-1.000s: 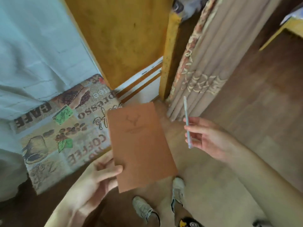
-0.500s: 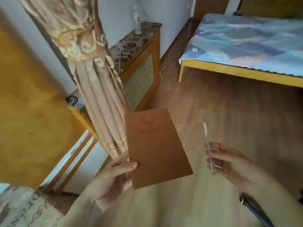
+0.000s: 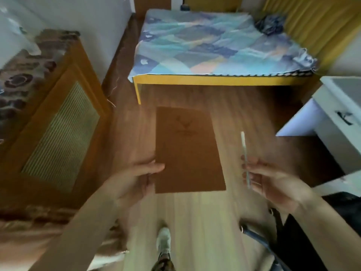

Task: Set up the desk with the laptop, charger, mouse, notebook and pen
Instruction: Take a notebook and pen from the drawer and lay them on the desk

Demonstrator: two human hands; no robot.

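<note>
Brown card covers the notebook (image 3: 188, 151), pinched at its lower left corner in the grip of the left hand (image 3: 134, 178), thumb on top. The right hand (image 3: 273, 182) holds the pen (image 3: 245, 159) upright between curled fingers. Both are being carried over the floor; next they likely go to the white worktop (image 3: 328, 106) beyond the pen grip, laid flat there.

No readable text; notebook (image 3: 187, 151) cover emblem too blurred.
</note>
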